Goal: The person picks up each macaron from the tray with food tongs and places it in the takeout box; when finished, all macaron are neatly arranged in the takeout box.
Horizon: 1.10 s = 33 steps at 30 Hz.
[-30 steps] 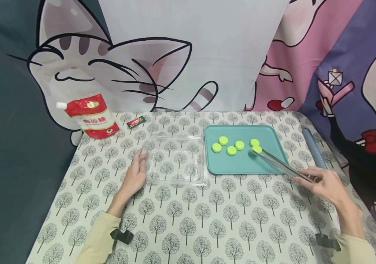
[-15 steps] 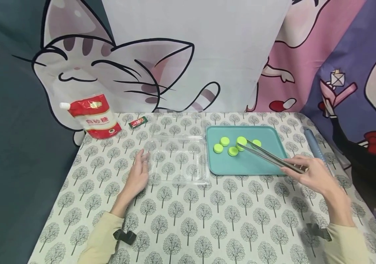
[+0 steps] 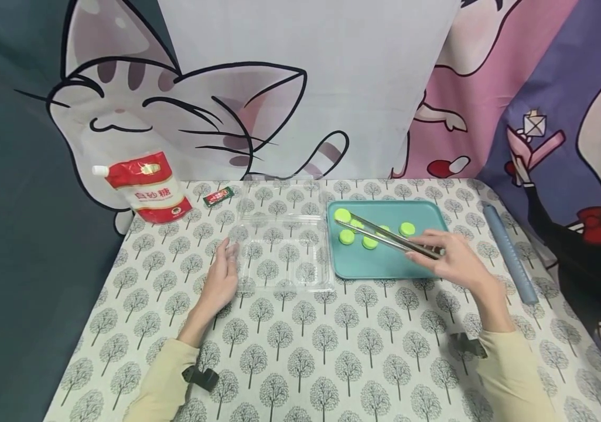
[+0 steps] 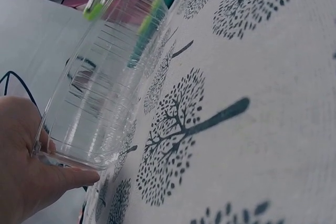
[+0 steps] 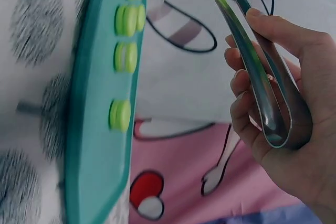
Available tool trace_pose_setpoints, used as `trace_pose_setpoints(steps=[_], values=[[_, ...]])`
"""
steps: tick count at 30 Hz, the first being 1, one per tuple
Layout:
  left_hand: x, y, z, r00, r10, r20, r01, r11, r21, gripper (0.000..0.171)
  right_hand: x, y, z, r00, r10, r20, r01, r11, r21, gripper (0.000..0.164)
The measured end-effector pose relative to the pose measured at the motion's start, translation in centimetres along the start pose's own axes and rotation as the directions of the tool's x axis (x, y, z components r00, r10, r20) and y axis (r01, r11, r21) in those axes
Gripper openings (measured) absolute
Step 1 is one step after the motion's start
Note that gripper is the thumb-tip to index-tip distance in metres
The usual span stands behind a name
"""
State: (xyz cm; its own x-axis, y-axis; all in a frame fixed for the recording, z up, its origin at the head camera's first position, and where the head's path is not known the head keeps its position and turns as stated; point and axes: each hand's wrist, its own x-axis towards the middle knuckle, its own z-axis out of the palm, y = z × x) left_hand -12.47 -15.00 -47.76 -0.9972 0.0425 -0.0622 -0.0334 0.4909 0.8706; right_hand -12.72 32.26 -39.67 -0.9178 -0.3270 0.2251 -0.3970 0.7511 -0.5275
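My right hand holds metal tongs, thumb on one arm and fingers curled round the other. A green macaron is pinched at the tongs' tips, raised over the back left corner of the teal tray. Several more green macarons rest on the tray, some partly hidden by the tongs. My left hand grips the left side of a clear plastic box, whose lid lies folded open behind it. In the left wrist view the thumb presses on the box's end wall.
A red and white sugar pouch stands at the back left, with a small red and green packet beside it. A blue-grey stick lies right of the tray. Printed curtains hang behind the table.
My right hand has moved left with the tongs, carrying the macaron up from the tray's right part, across the others, to its back left corner. My left hand stays at the box.
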Motion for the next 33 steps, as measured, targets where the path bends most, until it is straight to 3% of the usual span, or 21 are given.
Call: trace_pose_setpoints(steps=[6,13,20,28,33], values=[[-0.1,0.2,0.0,1.0,-0.005,0.004,0.005,1.0,0.004,0.057,2.5,-1.6,1.9,0.987,-0.156,0.025,0.154,0.986,0.062,0.033],[0.0,0.4,-0.1,1.0,0.001,0.001,-0.001,1.0,0.013,0.056,5.4,-4.1,4.2,0.968,-0.193,0.161,0.18,0.979,0.094,0.033],[0.2,0.3,0.1,1.0,-0.001,0.004,0.001,1.0,0.019,0.056,8.3,-6.4,7.0,0.932,-0.287,0.221,0.274,0.958,0.087,0.033],[0.4,0.1,0.2,1.0,-0.013,0.019,0.012,1.0,0.018,0.057,10.5,-8.3,9.4,0.917,-0.252,0.309,0.261,0.965,0.014,0.037],[0.2,0.1,0.0,0.999,-0.01,0.031,0.01,1.0,0.002,0.058,11.7,-8.8,10.8,0.892,-0.277,0.356,0.297,0.955,0.001,0.038]])
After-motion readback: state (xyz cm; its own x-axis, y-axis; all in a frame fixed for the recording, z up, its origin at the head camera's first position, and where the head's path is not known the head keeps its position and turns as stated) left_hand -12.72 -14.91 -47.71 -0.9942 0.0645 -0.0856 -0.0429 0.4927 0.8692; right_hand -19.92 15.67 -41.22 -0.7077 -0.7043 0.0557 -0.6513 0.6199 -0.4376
